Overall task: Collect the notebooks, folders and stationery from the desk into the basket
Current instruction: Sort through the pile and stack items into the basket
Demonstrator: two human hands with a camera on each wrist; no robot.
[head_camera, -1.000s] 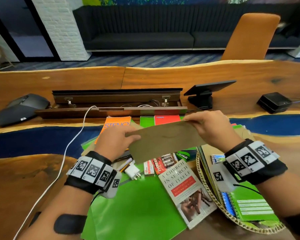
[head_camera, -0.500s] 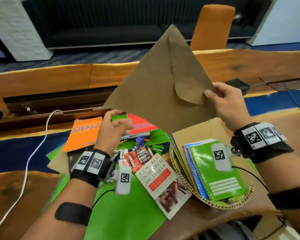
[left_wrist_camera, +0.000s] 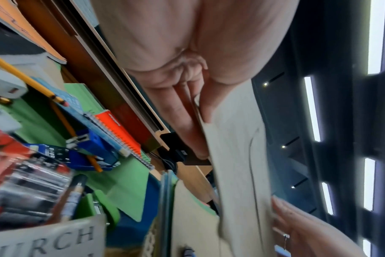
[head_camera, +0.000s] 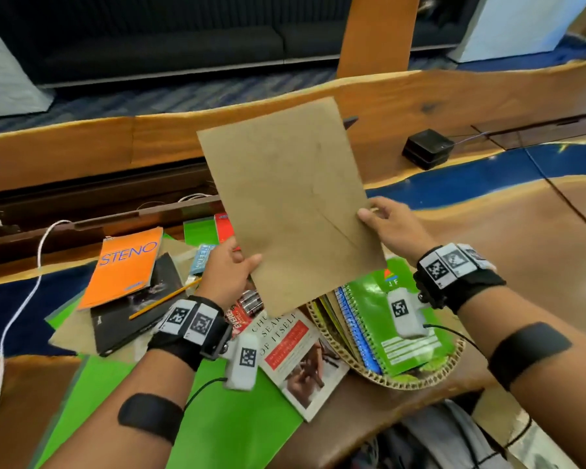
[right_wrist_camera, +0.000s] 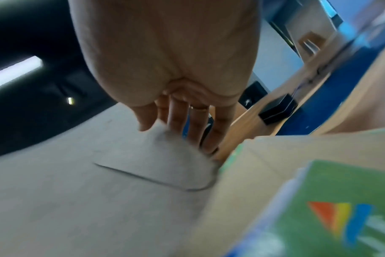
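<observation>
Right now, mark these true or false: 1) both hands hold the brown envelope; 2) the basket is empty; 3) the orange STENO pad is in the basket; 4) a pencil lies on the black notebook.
1) True: the left hand and right hand grip the brown envelope.
2) False: the basket holds a green spiral notebook.
3) False: the orange STENO pad lies on the desk.
4) True: the pencil lies across the black notebook.

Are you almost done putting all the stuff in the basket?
Not yet. The basket already holds the green notebook and others. The left hand and right hand grip a brown envelope above it. The steno pad, pencil, book and green folder remain on the desk.
</observation>
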